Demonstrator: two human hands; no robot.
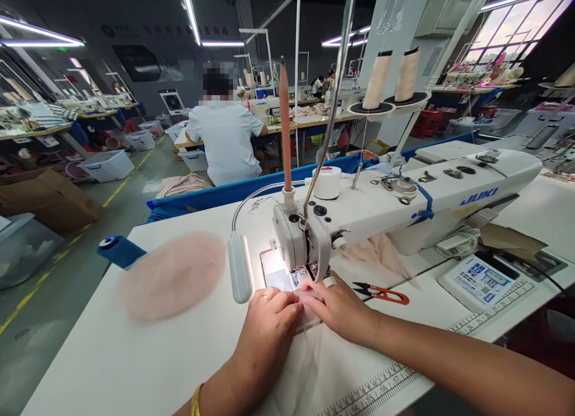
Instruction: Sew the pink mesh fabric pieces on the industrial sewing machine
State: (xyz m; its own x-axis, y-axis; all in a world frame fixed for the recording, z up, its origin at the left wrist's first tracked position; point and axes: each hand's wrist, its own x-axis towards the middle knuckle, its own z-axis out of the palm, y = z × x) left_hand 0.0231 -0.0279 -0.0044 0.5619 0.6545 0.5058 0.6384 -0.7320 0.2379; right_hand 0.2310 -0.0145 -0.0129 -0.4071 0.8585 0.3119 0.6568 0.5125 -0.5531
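Note:
A white sewing machine (395, 194) stands on the table, its needle area lit by a small lamp (240, 269). Just in front of the presser foot, my left hand (272, 320) is closed, fingers pressed together on thin sheer fabric (309, 350). My right hand (341, 308) pinches the same fabric close beside the foot, fingertips partly hidden by the machine head. The cloth hangs from my hands toward the table's front edge. Orange-handled thread snips (381, 293) lie to the right of my right hand.
Left of the lamp lies a sheer pink fabric piece (175, 275), beside a blue thread cone (119, 251). A white box (478, 281) sits at right, and a ruler strip (381, 389) runs along the front edge. Behind the table a person (222, 131) sits at another machine.

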